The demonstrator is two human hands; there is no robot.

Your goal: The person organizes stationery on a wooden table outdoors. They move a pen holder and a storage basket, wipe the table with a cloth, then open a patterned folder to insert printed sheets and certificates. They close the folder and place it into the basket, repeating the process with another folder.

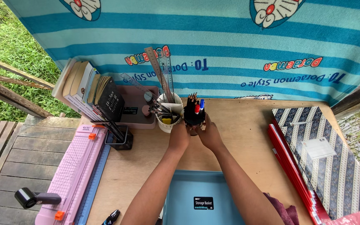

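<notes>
Black pen cup [194, 116] full of pencils and markers sits clamped between my left hand [179, 136] and right hand [208, 134], upright on the desk [238, 137]. White ruler cup [168, 113] touches it just past my left. Looks placed, hands not off yet.

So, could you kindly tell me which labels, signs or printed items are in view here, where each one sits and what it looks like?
Black label: small rectangle with white print, on the blue basket nearest the camera.
Black label: small rectangle on the pink box, left of the hands.
White card: pale rectangle on the striped folder, at right.
Printed cloth: blue-striped backdrop, cartoon faces, red and dark lettering.
Black book cover: pale print, in the book rack at left.
</notes>
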